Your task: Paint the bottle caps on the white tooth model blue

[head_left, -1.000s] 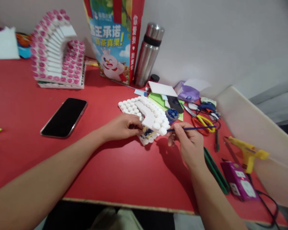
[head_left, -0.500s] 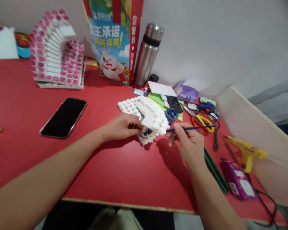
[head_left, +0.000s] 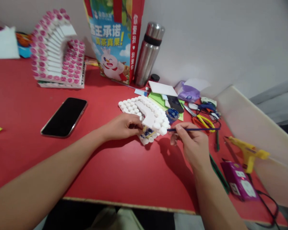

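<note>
My left hand [head_left: 122, 126] is closed on the near edge of a white stepped foam model [head_left: 145, 116] studded with round white caps, standing on the red table [head_left: 110, 166]. My right hand [head_left: 190, 143] pinches a thin blue paintbrush [head_left: 194, 129] whose tip touches the caps at the model's right side. A few lower caps on the model look blue. A small pot of blue paint [head_left: 172, 114] sits just behind the brush.
A black phone [head_left: 64, 117] lies to the left. A finished pink-capped model [head_left: 56, 51] stands at the back left beside a printed bag [head_left: 114, 38] and a steel flask [head_left: 148, 52]. Scissors [head_left: 203, 119], a yellow glue gun [head_left: 248, 153] and a purple box [head_left: 238, 180] crowd the right.
My right hand and the brush have shifted slightly to the right. The left hand and the white model have stayed put.
</note>
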`<move>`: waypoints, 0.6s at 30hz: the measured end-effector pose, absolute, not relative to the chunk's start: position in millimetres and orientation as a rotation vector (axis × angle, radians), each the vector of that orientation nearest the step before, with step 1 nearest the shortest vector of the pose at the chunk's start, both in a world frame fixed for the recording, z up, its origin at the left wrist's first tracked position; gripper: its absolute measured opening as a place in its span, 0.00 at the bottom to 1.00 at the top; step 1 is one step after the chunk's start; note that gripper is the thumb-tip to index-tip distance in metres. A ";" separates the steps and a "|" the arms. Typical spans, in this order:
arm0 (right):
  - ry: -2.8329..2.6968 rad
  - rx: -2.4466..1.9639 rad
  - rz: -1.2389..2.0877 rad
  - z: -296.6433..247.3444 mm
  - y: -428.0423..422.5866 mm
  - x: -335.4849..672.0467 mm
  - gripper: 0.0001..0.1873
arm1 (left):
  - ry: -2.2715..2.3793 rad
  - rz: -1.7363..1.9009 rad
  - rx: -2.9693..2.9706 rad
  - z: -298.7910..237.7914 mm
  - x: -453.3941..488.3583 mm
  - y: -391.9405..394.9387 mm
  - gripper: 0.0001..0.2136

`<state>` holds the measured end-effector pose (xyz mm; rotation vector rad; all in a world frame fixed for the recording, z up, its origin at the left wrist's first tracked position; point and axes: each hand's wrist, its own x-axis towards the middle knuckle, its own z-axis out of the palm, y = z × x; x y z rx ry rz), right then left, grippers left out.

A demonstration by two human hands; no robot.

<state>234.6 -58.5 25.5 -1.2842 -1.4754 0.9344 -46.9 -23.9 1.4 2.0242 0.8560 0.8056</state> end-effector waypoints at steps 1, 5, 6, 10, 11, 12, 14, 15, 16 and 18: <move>-1.488 -1.285 0.928 25.4 -58.5 235.7 0.16 | 0.849 0.810 2.023 1.6 -46.6 -23.9 0.06; -1.546 -1.266 0.882 24.3 -58.6 238.7 0.17 | 0.838 0.819 2.018 2.3 -45.8 -24.2 0.06; -1.558 -1.262 0.873 23.9 -58.7 239.1 0.17 | 0.838 0.820 2.019 2.4 -45.9 -24.3 0.06; -1.606 -1.256 0.871 22.5 -58.2 240.8 0.16 | 0.843 0.821 2.015 2.8 -46.3 -24.3 0.06; -1.614 -1.256 0.874 22.3 -58.0 241.1 0.16 | 0.846 0.817 2.013 3.0 -46.3 -24.3 0.06; -1.619 -1.255 0.877 22.1 -57.9 241.3 0.16 | 0.849 0.813 2.011 3.1 -46.3 -24.3 0.05; -1.616 -1.248 0.876 22.0 -57.6 241.5 0.16 | 0.854 0.808 2.011 3.4 -46.0 -24.3 0.05; -1.610 -1.244 0.873 22.1 -57.6 241.4 0.16 | 0.854 0.807 2.012 3.5 -45.8 -24.3 0.06; -1.605 -1.242 0.872 22.2 -57.6 241.1 0.16 | 0.852 0.808 2.013 3.7 -45.6 -24.4 0.06; -1.604 -1.242 0.873 22.8 -58.0 240.4 0.16 | 0.847 0.815 2.012 3.9 -45.5 -24.4 0.06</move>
